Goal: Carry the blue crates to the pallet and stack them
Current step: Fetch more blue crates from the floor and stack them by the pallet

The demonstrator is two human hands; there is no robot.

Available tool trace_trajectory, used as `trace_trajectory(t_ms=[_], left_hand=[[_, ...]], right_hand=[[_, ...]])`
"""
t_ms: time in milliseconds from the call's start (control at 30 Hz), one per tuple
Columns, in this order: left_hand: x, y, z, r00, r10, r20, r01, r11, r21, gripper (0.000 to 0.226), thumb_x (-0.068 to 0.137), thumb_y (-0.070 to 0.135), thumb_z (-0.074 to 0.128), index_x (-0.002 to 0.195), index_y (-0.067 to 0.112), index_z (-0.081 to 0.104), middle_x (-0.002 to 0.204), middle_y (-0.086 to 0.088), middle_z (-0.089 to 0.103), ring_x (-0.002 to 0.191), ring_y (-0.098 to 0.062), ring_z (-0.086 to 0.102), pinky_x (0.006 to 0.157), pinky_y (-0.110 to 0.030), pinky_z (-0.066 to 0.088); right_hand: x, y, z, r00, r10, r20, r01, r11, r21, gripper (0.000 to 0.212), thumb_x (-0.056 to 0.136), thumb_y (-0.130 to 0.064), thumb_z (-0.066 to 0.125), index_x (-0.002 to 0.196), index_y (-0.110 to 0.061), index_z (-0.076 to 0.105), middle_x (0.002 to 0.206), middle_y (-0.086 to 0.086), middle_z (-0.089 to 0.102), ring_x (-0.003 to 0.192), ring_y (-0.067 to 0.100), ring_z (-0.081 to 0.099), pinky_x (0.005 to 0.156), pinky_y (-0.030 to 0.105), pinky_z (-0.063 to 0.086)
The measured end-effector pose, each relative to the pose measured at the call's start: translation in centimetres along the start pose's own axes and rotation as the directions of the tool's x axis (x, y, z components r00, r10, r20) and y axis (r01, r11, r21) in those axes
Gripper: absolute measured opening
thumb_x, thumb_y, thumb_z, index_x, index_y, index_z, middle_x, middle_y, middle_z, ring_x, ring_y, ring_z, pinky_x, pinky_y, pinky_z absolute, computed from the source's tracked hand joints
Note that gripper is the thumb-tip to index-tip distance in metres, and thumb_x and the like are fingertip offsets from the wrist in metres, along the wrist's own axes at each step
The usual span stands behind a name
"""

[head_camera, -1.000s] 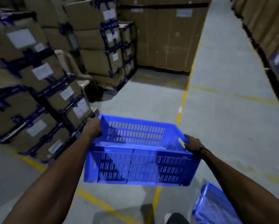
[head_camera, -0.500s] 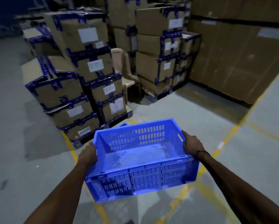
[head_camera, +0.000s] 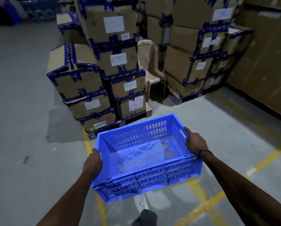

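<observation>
Stacks of taped cardboard boxes [head_camera: 120, 62] fill the frame from 11 to 2 o'clock, half hiding a plastic chair [head_camera: 150, 62] at 12. At centre, above the concrete floor [head_camera: 22, 128], an empty blue crate [head_camera: 146, 159] hangs tilted, its underside unseen. The left hand [head_camera: 92, 163] grips its 8 o'clock rim and the right hand [head_camera: 196, 141] its 3 o'clock rim, fingertips hidden.

Ahead of you a pale plastic chair [head_camera: 150, 66] sits wedged between two stacks of taped cardboard boxes. The left stack [head_camera: 103, 70] rises just beside the chair's left arm, its boxes bound in blue tape and carrying white labels; the lower ones lean outward. The right stack [head_camera: 196, 51] stands just beside the chair's other side, also labelled. Further right of the chair a tall cardboard wall [head_camera: 263, 59] runs along the edge. Yellow floor lines [head_camera: 200, 207] cross the grey floor [head_camera: 22, 128] well in front of the chair, nearest you.
</observation>
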State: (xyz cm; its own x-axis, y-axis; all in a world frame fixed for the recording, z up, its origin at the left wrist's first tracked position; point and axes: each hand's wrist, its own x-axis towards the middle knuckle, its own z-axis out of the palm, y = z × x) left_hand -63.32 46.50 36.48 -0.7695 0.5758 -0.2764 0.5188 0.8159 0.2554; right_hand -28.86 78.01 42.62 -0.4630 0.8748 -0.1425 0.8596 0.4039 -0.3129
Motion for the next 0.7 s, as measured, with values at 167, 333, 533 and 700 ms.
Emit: trace_trajectory(t_ms=[167,333,533,700], left_hand=[[5.7,2.0,2.6,0.999,-0.027,0.025,0.026,0.998,0.049,0.053,0.099,0.017,0.052,0.143,-0.002,0.031,0.117,-0.021,0.056,0.095,-0.039,0.066,0.068,-0.042,0.047],[12.5,4.6,4.1,0.989,-0.109,0.104,0.107,0.994,0.024,0.055,0.093,0.012,0.055,0.141,0.001,0.028,0.122,-0.021,0.050,0.106,-0.041,0.063,0.070,-0.041,0.043],[21.0,7.0,7.2,0.966,-0.188,0.179,0.196,0.980,-0.027,0.059,0.082,0.006,0.059,0.134,0.002,0.032,0.119,-0.018,0.051,0.110,-0.041,0.060,0.073,-0.043,0.048],[30.5,7.4,15.2,0.951,-0.228,0.209,0.249,0.965,-0.078,0.065,0.079,0.008,0.059,0.138,0.003,0.032,0.121,-0.019,0.050,0.112,-0.041,0.059,0.079,-0.043,0.049]], right_hand=[[8.5,0.0,2.6,0.998,-0.002,0.060,0.003,1.000,-0.023,0.069,0.091,-0.021,0.050,0.154,-0.035,0.027,0.113,0.019,0.063,0.101,0.041,0.063,0.080,0.042,0.049],[18.1,-0.5,5.4,0.995,-0.037,0.097,0.040,0.999,-0.025,0.068,0.091,-0.023,0.050,0.154,-0.037,0.026,0.113,0.018,0.063,0.102,0.041,0.062,0.084,0.043,0.048],[29.9,0.0,10.5,0.990,-0.073,0.120,0.074,0.997,0.001,0.069,0.090,-0.020,0.051,0.152,-0.038,0.029,0.100,0.014,0.062,0.097,0.039,0.062,0.078,0.042,0.047],[41.2,1.8,20.0,0.978,-0.115,0.173,0.117,0.993,0.000,0.073,0.090,-0.019,0.053,0.154,-0.038,0.024,0.088,0.007,0.053,0.092,0.039,0.062,0.069,0.038,0.041]])
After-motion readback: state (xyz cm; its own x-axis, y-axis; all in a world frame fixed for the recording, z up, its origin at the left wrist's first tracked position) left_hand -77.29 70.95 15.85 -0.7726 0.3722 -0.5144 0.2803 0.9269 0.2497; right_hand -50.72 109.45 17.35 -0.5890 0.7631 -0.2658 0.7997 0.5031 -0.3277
